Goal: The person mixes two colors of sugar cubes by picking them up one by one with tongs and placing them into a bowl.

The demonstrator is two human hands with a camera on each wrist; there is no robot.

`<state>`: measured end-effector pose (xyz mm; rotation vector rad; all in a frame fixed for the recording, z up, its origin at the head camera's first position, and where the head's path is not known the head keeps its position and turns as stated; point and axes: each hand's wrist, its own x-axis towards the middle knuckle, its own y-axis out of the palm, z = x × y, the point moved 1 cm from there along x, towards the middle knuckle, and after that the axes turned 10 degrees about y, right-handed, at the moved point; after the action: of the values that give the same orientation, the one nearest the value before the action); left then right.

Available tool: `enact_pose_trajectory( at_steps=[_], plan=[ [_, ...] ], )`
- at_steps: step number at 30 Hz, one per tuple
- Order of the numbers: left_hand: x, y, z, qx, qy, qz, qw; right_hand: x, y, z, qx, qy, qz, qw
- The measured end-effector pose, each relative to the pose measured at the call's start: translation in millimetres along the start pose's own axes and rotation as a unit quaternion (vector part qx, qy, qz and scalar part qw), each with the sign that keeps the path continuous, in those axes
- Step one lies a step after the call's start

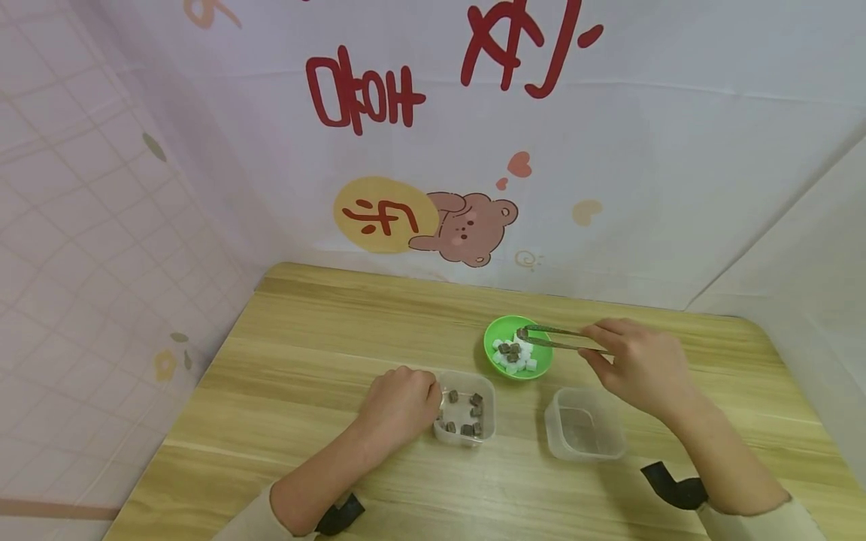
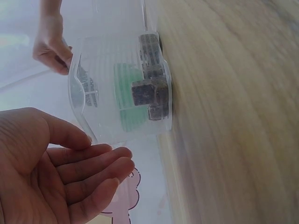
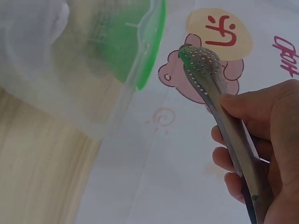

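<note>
My left hand (image 1: pixel 402 402) pinches the near rim of a clear plastic container (image 2: pixel 100 116), thumb and index finger at its edge. Several brown cubes (image 1: pixel 476 399) lie on that container's floor. With my right hand (image 1: pixel 643 368) I grip metal tongs (image 3: pixel 233 140) that have perforated, rounded tips. Between the tips is a brown cube (image 1: pixel 522 333), over a green bowl (image 1: pixel 495 333). White cubes (image 1: pixel 531 365) fill the bottom of the bowl, and a few brown cubes (image 1: pixel 513 353) rest on top of them.
A second clear container (image 1: pixel 585 432) stands at the right, in front of the bowl, with nothing seen inside. Behind the wooden table (image 1: pixel 325 323) hangs a white printed cloth (image 1: pixel 609 150) with a bear and red lettering.
</note>
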<state>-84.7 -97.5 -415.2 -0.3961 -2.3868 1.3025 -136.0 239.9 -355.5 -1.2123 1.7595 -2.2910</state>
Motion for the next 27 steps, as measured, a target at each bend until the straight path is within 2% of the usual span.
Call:
enact_pose_trajectory(
  at_steps=[5, 11, 18, 27],
  plan=[
    [0.4, 0.4, -0.4, 0.001, -0.001, -0.001, 1.0000, -7.3, 1.8, -6.2, -0.013, 0.028, 0.006, 1.000],
    [0.4, 0.9, -0.7, 0.003, -0.001, 0.000, 1.0000, -11.4, 1.7, -4.3, -0.014, 0.037, 0.001, 0.999],
    [-0.2, 1.0, -0.8, 0.001, -0.004, 0.000, 1.0000, -10.4, 0.2, 8.8, -0.001, 0.013, -0.022, 1.000],
    [-1.2, 0.4, -1.4, -0.003, 0.002, -0.002, 1.0000, -6.0, 2.7, 36.0, 0.041, -0.025, -0.023, 0.999]
  ],
)
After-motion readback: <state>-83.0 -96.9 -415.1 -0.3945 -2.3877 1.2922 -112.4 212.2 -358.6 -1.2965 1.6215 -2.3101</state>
